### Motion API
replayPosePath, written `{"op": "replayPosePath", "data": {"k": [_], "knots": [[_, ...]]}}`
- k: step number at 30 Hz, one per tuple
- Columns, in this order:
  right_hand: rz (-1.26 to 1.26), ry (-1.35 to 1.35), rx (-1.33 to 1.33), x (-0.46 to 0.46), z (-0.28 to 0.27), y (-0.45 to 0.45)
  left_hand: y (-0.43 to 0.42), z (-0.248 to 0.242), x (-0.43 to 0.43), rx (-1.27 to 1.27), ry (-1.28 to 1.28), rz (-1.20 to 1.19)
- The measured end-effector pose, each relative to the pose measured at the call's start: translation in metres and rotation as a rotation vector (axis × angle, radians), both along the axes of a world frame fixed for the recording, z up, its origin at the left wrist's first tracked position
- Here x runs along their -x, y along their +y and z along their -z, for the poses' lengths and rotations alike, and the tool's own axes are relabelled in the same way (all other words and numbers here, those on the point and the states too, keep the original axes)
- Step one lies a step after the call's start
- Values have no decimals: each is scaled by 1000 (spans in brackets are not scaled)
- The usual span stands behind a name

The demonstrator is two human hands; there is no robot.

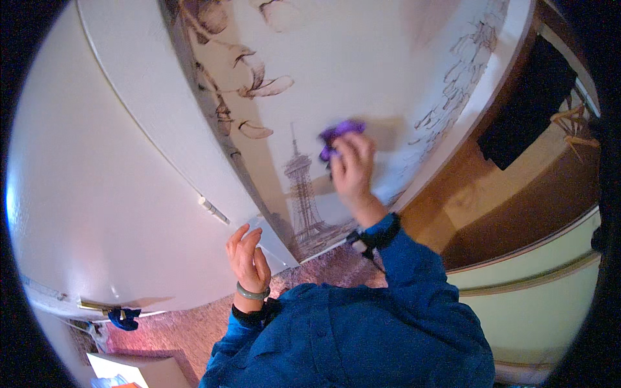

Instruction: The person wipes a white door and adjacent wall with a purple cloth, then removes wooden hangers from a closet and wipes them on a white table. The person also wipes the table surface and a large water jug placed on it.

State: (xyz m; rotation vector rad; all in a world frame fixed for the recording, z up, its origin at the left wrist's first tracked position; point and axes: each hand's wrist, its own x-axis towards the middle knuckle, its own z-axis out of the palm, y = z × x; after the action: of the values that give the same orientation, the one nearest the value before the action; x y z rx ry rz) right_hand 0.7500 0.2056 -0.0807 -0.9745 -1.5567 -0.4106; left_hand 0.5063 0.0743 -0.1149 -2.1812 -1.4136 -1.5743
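A crumpled purple cloth [343, 131] is held in my right hand [355, 162], against or just in front of a wall panel [349, 63] printed with flowers and a lattice tower [302, 194]. Slight blur covers the cloth, so contact with the panel cannot be told. My left hand [250, 259], with a bangle at the wrist, is empty, its fingers loosely apart beside the white door frame [204, 145]. A pale hinge [213, 209] sits just above and left of it.
On the left a white door [116, 194] stands with its handle [97, 305] low down, a dark blue cloth [124, 318] on it. At the right, an open wooden wardrobe [524, 213] holds a black garment [533, 102] and hangers [575, 126]. A white box [140, 371] is at lower left.
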Motion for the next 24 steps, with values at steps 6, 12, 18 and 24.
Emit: {"op": "replayPosePath", "data": {"k": [6,12,18,24], "knots": [[-295,-140,442,47,85,-33,5,-6,-14,-4,27,83],[-62,39,55,-32,38,8,14,-17,-35,0,64,178],[325,589,98,-102,33,49,9,-8,-58,41,66,185],[-65,196,230,-31,65,-1,9,3,-95,104,113,234]]}}
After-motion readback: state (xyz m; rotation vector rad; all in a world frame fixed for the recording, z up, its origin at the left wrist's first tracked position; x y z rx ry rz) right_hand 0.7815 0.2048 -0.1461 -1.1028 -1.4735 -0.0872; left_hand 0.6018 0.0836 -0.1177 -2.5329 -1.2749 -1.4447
